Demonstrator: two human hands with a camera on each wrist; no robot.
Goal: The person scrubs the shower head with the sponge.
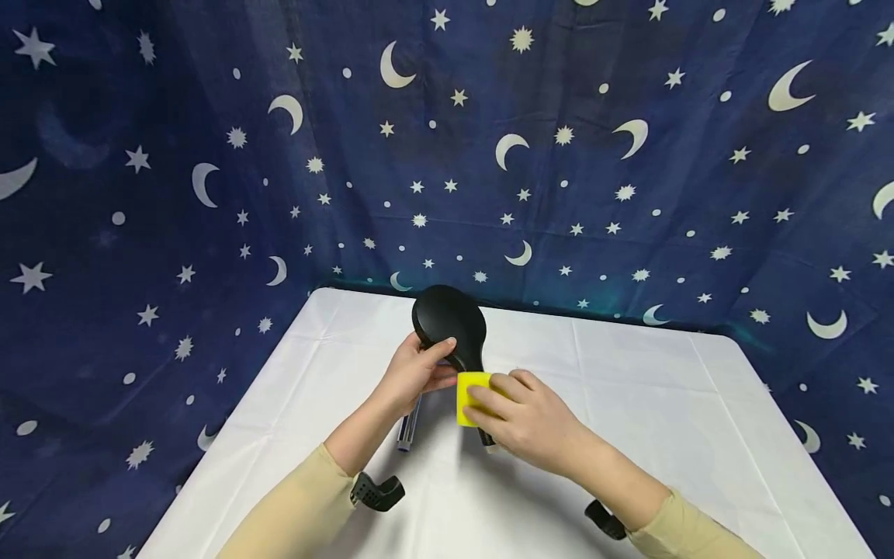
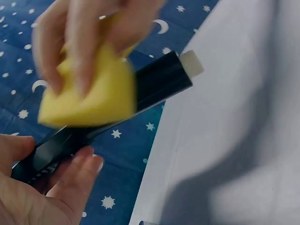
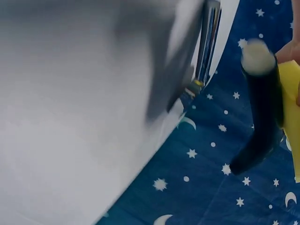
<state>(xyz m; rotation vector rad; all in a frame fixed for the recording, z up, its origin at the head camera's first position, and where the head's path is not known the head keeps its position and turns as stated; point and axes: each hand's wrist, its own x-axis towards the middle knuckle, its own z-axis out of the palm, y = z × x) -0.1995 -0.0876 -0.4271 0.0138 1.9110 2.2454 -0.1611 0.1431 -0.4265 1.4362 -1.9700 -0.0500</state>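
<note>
A black hand shower head (image 1: 450, 320) is held up above the table, its round head tilted towards the back and its handle sloping down to the right. My left hand (image 1: 412, 373) grips it around the neck, thumb on top. In my right hand (image 1: 534, 419) is a yellow sponge (image 1: 472, 400), pressed against the handle. The left wrist view shows the sponge (image 2: 89, 93) blurred across the black handle (image 2: 164, 79), whose pale end (image 2: 191, 63) sticks out beyond. In the right wrist view, the sponge (image 3: 291, 122) lies along the handle's side.
A long, shiny blue-and-silver object (image 1: 408, 431) lies on the white-covered table (image 1: 628, 435) beneath the left hand; its kind is unclear. A dark blue curtain (image 1: 594, 178) with moons and stars hangs behind and to the left. Black straps (image 1: 377, 493) are on both wrists.
</note>
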